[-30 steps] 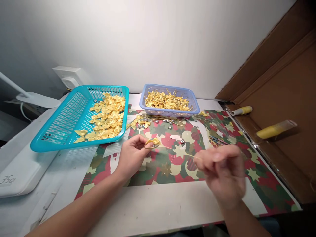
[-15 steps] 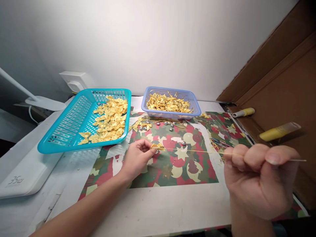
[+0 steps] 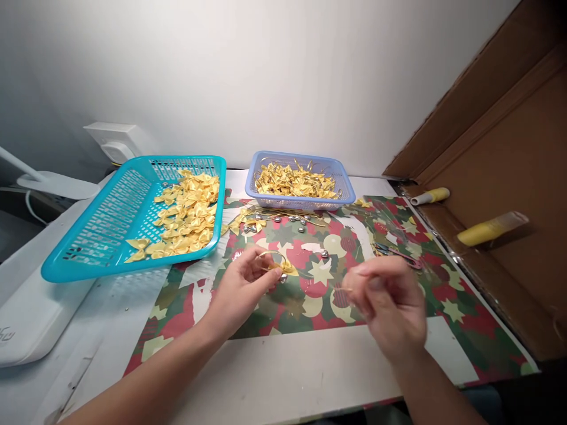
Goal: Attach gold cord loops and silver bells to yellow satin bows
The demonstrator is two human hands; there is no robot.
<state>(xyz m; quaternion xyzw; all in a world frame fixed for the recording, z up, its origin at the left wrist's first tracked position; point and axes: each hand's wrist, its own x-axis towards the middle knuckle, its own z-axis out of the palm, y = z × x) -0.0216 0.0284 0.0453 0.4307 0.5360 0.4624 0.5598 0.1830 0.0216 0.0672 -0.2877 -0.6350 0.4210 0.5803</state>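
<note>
My left hand is closed, thumb against fingers, on a yellow ribbon bow. A loop of gold cord arches up from the bow, and a small silver bell shows just under it. To the right, my right hand is pinched shut and smeared by motion. A thin pale tip sticks out leftward from its fingers, which fits the threaded needle seen earlier. Most of the needle is hidden, and the thread between the hands is hard to make out.
A teal basket of yellow bows stands left, a blue basket of corded bows at the back. Loose silver bells and gold cords lie before it. Small scissors lie right, near a cardboard wall with yellow tubes.
My right hand has come down and left from the right edge, and the taut thread no longer shows stretched. The bow has turned in my left hand, its cord loop now standing up.
</note>
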